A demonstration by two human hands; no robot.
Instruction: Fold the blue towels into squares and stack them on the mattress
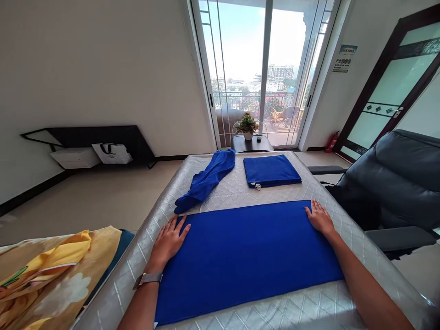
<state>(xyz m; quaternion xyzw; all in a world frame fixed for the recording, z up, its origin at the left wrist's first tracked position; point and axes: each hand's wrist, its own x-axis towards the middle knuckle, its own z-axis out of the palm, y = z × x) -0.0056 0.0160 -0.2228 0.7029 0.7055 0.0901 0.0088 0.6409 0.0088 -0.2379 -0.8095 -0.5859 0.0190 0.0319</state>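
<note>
A blue cloth [247, 256], perhaps a towel, lies smooth and flat as a wide rectangle on the quilted mattress [268, 314]. At its far left corner rests my left hand [170, 238], palm down with the fingers spread. My right hand [319, 216] lies flat on the far right corner, fingers stretched out. Beyond the cloth, to the right, sits a neatly folded blue cloth [271, 170] with a white tag at its near edge. A crumpled blue cloth [208, 178] stretches across the far left of the mattress, close to my left fingertips.
A yellow patterned blanket [58, 270] lies to the left, lower than the mattress. On the right stands a black armchair [395, 178]. A potted plant [247, 124] tops a small table [252, 144] before the glass door. A black rack [103, 135] is along the left wall.
</note>
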